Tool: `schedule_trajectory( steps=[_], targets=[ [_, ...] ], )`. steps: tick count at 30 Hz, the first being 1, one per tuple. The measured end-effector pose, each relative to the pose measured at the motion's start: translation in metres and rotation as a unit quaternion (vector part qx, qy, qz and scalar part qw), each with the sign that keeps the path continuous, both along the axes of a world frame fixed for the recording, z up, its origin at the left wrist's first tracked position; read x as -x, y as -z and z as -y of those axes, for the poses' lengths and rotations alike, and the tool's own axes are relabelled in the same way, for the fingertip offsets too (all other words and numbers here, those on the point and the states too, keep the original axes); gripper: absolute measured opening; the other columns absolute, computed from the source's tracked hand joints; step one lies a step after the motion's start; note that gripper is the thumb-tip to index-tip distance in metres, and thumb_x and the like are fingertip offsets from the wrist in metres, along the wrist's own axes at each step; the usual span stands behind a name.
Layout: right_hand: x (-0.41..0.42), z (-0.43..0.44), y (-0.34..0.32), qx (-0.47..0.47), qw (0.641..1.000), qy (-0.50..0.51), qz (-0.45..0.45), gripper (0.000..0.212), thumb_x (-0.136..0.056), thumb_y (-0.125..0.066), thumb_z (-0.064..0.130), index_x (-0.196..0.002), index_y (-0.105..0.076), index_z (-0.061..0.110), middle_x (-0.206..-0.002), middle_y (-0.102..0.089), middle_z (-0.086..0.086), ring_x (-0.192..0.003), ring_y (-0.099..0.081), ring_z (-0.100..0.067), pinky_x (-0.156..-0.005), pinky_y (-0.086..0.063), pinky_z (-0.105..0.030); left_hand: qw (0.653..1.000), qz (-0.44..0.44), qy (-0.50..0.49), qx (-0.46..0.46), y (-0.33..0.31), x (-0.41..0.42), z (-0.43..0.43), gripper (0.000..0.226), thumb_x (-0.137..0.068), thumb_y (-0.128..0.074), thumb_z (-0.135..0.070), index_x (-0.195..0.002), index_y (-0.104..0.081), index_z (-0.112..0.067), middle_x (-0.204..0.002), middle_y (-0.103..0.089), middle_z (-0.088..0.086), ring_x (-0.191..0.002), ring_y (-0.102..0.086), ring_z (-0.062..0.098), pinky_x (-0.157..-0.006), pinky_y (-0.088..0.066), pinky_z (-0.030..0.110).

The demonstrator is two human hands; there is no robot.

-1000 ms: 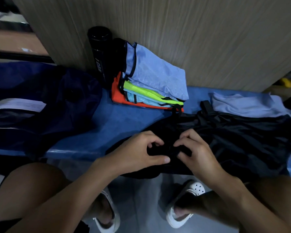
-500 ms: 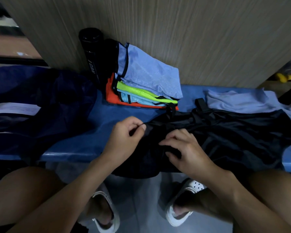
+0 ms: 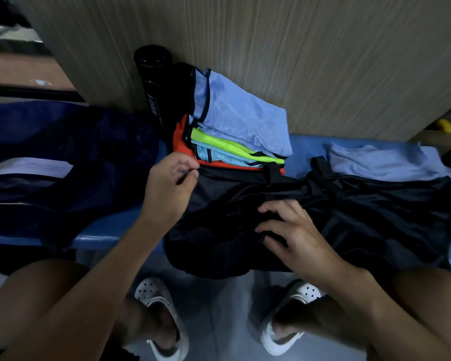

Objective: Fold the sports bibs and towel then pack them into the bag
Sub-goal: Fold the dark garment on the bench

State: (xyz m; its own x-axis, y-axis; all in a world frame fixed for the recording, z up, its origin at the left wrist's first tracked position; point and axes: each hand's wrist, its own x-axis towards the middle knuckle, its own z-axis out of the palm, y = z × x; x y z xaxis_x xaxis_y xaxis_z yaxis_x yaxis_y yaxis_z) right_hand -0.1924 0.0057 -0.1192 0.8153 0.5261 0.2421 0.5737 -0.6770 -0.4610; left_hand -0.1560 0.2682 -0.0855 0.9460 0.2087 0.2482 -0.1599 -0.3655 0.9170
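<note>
Mid-fold, the left hand (image 3: 167, 188) pinched the black bib (image 3: 362, 217) at its ten-o'clock corner while the right hand (image 3: 294, 235) gripped its middle; smoothing it flat seemed due next.

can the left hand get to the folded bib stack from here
Probably yes: the left hand is right beside the folded bib stack, nothing between them, but it pinches a corner of the black bib and must let go first.

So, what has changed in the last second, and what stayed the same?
The left hand, pinching an edge of the black bib, moved away from the right hand, leftward and toward the folded stack, spreading the cloth. The right hand still holds the bib's middle. The stack, bottle, towel and navy bag stayed put.
</note>
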Motion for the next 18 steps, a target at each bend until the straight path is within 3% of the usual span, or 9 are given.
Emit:
schedule_trajectory(
  steps=[2,5,7,10,12,14,18],
  targets=[
    [0.0,0.001,-0.001,0.01,1.0,-0.008,-0.002,0.021,-0.086,-0.056,0.035,-0.1,-0.07,0.025,-0.132,-0.049,0.011,-0.122,-0.042,-0.016,-0.094,-0.043,-0.041,0.999,-0.008,-0.015,-0.04,0.004,-0.004,-0.009,0.026,-0.089,-0.061,0.007,-0.084,-0.068,-0.017,-0.079,-0.069,0.005,-0.069,-0.062,0.014,-0.066,-0.049,0.027],
    [0.0,0.0,0.0,0.027,1.0,-0.013,-0.007,0.023,-0.084,-0.055,0.038,-0.098,-0.069,0.026,-0.13,-0.052,0.012,-0.122,-0.04,-0.015,-0.095,-0.04,-0.037,0.99,0.004,-0.013,-0.141,0.003,-0.003,-0.018,0.027,-0.09,-0.058,0.008,-0.098,-0.072,-0.014,-0.101,-0.064,-0.002,-0.088,-0.061,0.005,-0.082,-0.049,0.021],
    [0.001,0.0,0.002,0.036,0.999,-0.014,-0.003,0.026,-0.085,-0.052,0.042,-0.097,-0.069,0.027,-0.126,-0.053,0.014,-0.12,-0.039,-0.013,-0.094,-0.036,-0.033,0.979,0.047,0.028,-0.197,0.004,0.003,-0.016,0.028,-0.087,-0.057,0.009,-0.097,-0.073,-0.012,-0.1,-0.062,-0.004,-0.088,-0.059,0.003,-0.082,-0.046,0.017],
    [0.001,-0.001,0.001,0.031,0.999,-0.014,0.001,0.028,-0.087,-0.05,0.046,-0.094,-0.069,0.027,-0.122,-0.054,0.017,-0.119,-0.04,-0.011,-0.094,-0.033,-0.029,0.972,-0.047,0.135,-0.188,0.006,0.018,-0.011,0.032,-0.089,-0.06,0.001,-0.092,-0.071,-0.029,-0.09,-0.068,-0.013,-0.081,-0.062,-0.001,-0.076,-0.047,0.018],
    [0.001,-0.001,0.0,0.019,1.0,-0.015,0.01,0.027,-0.089,-0.051,0.047,-0.089,-0.067,0.025,-0.118,-0.056,0.016,-0.116,-0.042,-0.011,-0.093,-0.033,-0.028,0.947,-0.091,0.175,-0.254,0.015,0.023,-0.013,0.025,-0.091,-0.066,-0.008,-0.108,-0.07,-0.025,-0.108,-0.062,-0.012,-0.098,-0.059,0.003,-0.087,-0.045,0.02],
    [0.002,-0.001,-0.003,0.009,1.0,-0.014,0.019,0.029,-0.091,-0.051,0.048,-0.083,-0.064,0.024,-0.112,-0.059,0.016,-0.113,-0.045,-0.012,-0.09,-0.033,-0.027,0.924,-0.125,0.171,-0.317,0.024,0.022,-0.019,0.036,-0.092,-0.068,-0.017,-0.128,-0.062,-0.02,-0.128,-0.05,-0.006,-0.119,-0.049,0.015,-0.106,-0.038,0.029],
    [0.006,0.0,-0.01,-0.007,1.0,0.003,0.013,0.035,-0.096,-0.046,0.05,-0.083,-0.063,0.022,-0.094,-0.061,0.016,-0.109,-0.051,-0.007,-0.092,-0.036,-0.032,0.933,-0.168,0.112,-0.297,0.029,0.016,-0.022,0.046,-0.092,-0.067,-0.02,-0.136,-0.057,-0.022,-0.146,-0.039,0.007,-0.137,-0.037,0.026,-0.115,-0.031,0.036]
  ],
)
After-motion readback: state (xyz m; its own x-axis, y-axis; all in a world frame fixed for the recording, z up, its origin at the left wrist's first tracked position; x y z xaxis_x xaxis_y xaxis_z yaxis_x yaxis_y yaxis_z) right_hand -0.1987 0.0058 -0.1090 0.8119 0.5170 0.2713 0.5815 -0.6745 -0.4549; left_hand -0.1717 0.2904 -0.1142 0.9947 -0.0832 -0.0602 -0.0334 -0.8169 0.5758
